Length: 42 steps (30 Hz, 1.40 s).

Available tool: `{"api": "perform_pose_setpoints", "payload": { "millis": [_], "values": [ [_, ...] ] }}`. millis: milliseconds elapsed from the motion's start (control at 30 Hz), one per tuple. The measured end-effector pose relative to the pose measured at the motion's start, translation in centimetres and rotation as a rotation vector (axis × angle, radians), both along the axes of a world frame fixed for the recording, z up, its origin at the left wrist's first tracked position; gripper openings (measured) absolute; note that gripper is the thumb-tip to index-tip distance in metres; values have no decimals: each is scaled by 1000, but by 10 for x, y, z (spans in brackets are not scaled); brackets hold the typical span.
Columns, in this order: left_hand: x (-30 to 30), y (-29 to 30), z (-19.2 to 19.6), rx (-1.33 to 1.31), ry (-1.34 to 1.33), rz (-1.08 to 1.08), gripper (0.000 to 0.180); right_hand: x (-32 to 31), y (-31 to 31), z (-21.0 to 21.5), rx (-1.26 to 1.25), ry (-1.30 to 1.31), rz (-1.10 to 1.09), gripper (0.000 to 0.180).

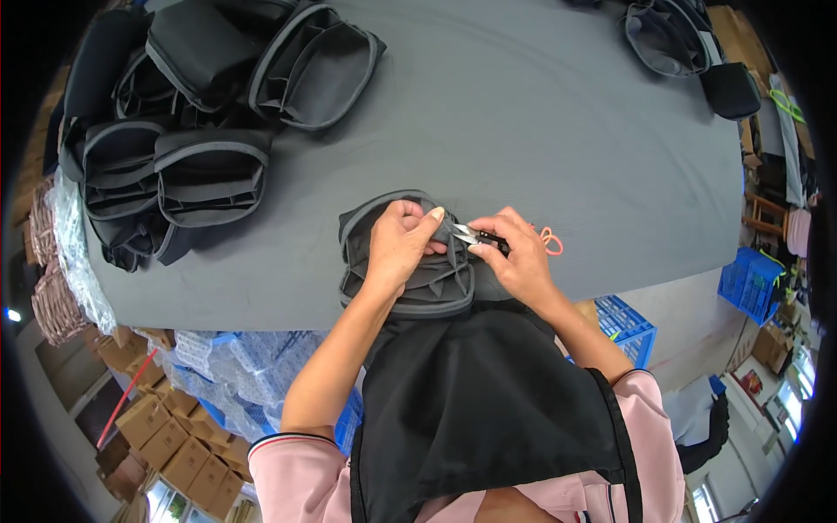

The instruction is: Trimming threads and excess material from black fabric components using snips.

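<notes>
Left hand [403, 241] pinches pouch [410, 283], right hand [516, 258] snips [478, 237]; pile [187, 131] well apart

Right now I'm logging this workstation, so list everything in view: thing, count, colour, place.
table mat: one, grey, covers the table.
fabric pouch: one, dark grey with lighter binding, near table edge, under both hands.
thread snips: one, black handle, metal blades, at the pouch's top.
pouch pile: many, dark grey, far left.
more pouches: few, dark, far right.
cord loop: one, orange, right of hands.
crates: blue, floor.
cartons: brown, lower left.
left hand: pinches pouch.
right hand: holds snips.
</notes>
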<state>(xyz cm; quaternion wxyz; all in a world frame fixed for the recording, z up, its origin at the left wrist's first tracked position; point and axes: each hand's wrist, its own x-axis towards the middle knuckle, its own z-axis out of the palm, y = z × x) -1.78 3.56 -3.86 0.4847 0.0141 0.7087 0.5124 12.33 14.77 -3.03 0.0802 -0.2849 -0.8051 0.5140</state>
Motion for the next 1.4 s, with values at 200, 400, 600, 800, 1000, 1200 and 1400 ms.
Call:
{"api": "perform_pose_setpoints", "payload": {
  "millis": [200,400,600,800,1000,1200,1400],
  "values": [
    [1,-1,-2,11,4,7,29,-1,3,-1,382,74,92,20],
    [0,1,-2,1,12,6,29,-5,8,9,665,94,210,23],
    [4,-2,-3,-9,46,2,31,4,-4,7,-17,173,-195,17],
    [5,-7,32,-337,572,-716,59,-3,-15,-19,-650,-113,-265,20],
    [20,-8,26,-459,615,-782,35,-14,-13,-18,-345,-205,-178,19],
    [30,-17,2,-351,709,-646,17,-7,-20,-37,-443,-168,-224,18],
    [32,-21,3,-283,577,-501,21,-2,-25,-50,-811,25,-309,11]
  ]
}}
